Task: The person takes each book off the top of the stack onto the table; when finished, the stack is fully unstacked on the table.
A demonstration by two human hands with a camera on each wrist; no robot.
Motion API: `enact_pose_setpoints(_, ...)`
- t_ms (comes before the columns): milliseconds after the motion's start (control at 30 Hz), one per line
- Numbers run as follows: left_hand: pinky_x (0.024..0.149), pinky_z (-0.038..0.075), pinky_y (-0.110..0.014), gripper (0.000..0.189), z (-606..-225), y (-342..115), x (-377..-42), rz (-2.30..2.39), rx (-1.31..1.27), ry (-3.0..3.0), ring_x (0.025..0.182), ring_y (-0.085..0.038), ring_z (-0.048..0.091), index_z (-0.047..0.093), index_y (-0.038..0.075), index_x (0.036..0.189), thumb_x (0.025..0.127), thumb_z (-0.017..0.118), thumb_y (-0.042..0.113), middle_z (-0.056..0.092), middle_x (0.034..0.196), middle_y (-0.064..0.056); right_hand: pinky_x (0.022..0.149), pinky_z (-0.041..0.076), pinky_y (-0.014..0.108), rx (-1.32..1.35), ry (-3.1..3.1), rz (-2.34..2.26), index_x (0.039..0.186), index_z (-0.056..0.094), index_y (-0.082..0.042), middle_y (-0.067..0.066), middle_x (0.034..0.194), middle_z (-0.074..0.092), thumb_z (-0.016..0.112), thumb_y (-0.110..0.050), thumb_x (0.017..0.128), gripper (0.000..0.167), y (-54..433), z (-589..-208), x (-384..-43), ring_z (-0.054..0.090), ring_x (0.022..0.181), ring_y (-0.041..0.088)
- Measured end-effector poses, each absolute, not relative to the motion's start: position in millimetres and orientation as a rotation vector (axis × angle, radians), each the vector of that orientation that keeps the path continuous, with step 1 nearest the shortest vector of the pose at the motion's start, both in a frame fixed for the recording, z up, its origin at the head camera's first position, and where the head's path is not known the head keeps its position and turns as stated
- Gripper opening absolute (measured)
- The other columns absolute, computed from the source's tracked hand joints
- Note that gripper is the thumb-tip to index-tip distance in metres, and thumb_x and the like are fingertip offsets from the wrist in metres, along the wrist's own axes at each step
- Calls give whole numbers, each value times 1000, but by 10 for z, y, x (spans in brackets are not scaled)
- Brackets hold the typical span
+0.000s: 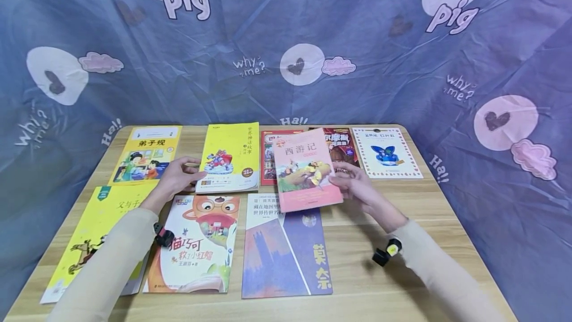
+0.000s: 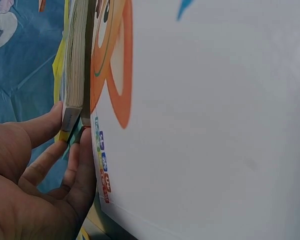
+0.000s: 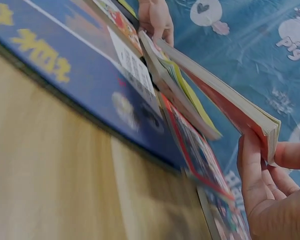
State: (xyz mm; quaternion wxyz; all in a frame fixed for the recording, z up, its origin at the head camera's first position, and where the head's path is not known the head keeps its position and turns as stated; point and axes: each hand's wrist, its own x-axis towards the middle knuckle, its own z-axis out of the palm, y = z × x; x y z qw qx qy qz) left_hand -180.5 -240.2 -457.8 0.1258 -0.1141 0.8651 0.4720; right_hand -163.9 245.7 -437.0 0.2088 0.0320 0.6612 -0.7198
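Observation:
My left hand pinches the left edge of a thick yellow book, thumb on top and fingers below. In the left wrist view its page block shows above the thumb. On the other side, my right hand grips the right edge of a pink book, held tilted above the table. The right wrist view shows that pink book raised, thumb on one face and fingers on the other. It partly covers a red-bordered book, a dark red book and a blue-and-white book.
On the wooden table lie a yellow-and-white book, a large yellow book partly under my left forearm, a white book with an orange cartoon animal, and a white book with a blue animal. A blue patterned cloth hangs behind.

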Motion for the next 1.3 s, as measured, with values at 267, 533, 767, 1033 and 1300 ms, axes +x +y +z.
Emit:
enact_pose_setpoints(267, 68, 64, -28, 62, -4574, -2403, -1808, 1373, -328, 2513, 84, -16, 70, 48, 6, 155, 102, 73, 26, 59, 132, -26, 71, 65, 27, 83, 1810, -1993, 123, 60, -26, -8, 99, 80, 62, -1, 103, 32, 3025, -4295, -1309, 77, 82, 9)
enact_pose_setpoints(533, 68, 64, -28, 62, -4574, -2402, -1813, 1374, -322, 2514, 84, -16, 70, 48, 6, 155, 102, 72, 26, 59, 130, -25, 74, 66, 30, 29, 1764, -1993, 123, 63, -29, -6, 103, 80, 57, 1, 105, 36, 3417, -4375, -1004, 78, 90, 9)
enact_pose_setpoints(767, 68, 64, -28, 63, -4573, -2406, -1818, 1377, -318, 2505, 84, -15, 70, 47, 5, 156, 102, 72, 27, 59, 129, -25, 79, 66, 31, -54, 1710, -1978, 128, 62, -29, -7, 109, 79, 51, 2, 107, 39, 3681, -4514, -767, 77, 97, 8)
enact_pose_setpoints(1033, 69, 64, -28, 62, -4575, -2415, -1821, 1375, -324, 2507, 86, -17, 70, 47, 6, 156, 102, 72, 26, 58, 129, -24, 82, 67, 32, -48, 1650, -1956, 129, 62, -30, -8, 111, 78, 50, 2, 107, 41, 3826, -4664, -552, 76, 100, 9)
enact_pose_setpoints(1300, 69, 64, -27, 62, -4576, -2406, -1814, 1366, -324, 2511, 88, -19, 70, 47, 6, 156, 102, 71, 26, 58, 133, -26, 81, 67, 32, -62, 1667, -1929, 130, 61, -27, -7, 113, 78, 50, 1, 108, 38, 3807, -4782, -470, 77, 100, 10)
